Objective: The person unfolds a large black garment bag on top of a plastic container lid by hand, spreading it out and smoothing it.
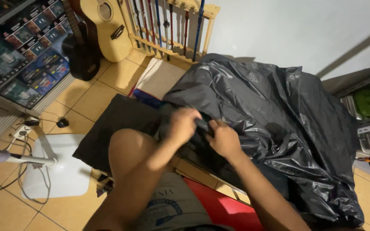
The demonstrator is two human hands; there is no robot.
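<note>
Both hands meet at the near edge of the big black plastic bag (270, 124), which serves as the landmark here. The left hand (183, 125) is curled shut on a dark fold of the bag's edge, and the right hand (223, 139) pinches the same bunched fold just beside it — the two hands are almost touching. The bag itself is large, shiny and crumpled, bulging over something hidden inside, and it rests on the tiled floor (86, 92) in front of the person's bare knee (129, 147).

Left of the bag lies a flat black mat (116, 124), partly under the bag's edge. Beyond the mat, further from the bag, stands the white base of a fan (58, 171) with a cable looped around it. Behind the bag, against the wall, a wooden rack (172, 25) holds thin coloured rods, and a pale guitar (108, 25) leans beside it — next to a darker one (82, 47). Below the bag, near the person, a red surface (223, 207) shows.
</note>
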